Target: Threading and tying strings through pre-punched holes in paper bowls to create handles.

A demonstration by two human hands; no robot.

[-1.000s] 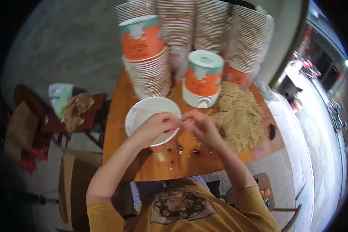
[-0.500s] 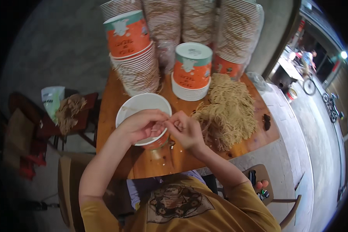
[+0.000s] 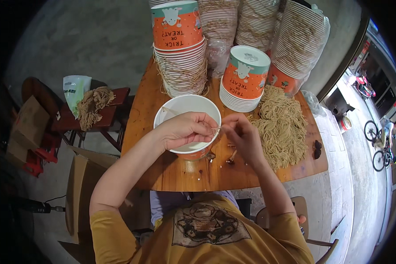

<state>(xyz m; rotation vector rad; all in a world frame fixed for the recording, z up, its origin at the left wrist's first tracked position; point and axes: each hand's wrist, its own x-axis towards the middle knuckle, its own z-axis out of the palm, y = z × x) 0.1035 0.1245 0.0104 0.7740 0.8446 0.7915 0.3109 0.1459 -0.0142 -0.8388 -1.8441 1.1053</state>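
An upright paper bucket (image 3: pixel 187 103), white inside and orange outside, stands before me near the table's front edge. My left hand (image 3: pixel 187 130) is over its right rim, thumb and fingertips pinched on a thin tan string (image 3: pixel 216 129). Just beyond that rim my right hand (image 3: pixel 244 138) pinches at the same spot, fingertips close to the left ones. Another bit of tan string (image 3: pixel 166 109) shows at the bucket's far left rim. To the right of my right hand lies a big loose pile of tan strings (image 3: pixel 280 127).
Upside-down orange and green buckets stand nested in a short stack (image 3: pixel 244 79) and a taller stack (image 3: pixel 180 66). More bagged stacks (image 3: pixel 297 44) line the back. Small dark pieces (image 3: pixel 317 149) lie at the wooden table's (image 3: pixel 163 174) right edge. A stool (image 3: pixel 116 101) at left holds more string (image 3: pixel 94 103).
The view has shifted, so the table and buckets appear farther right. My hands stay pinched together by the bucket's right rim, the fingertips slightly rearranged.
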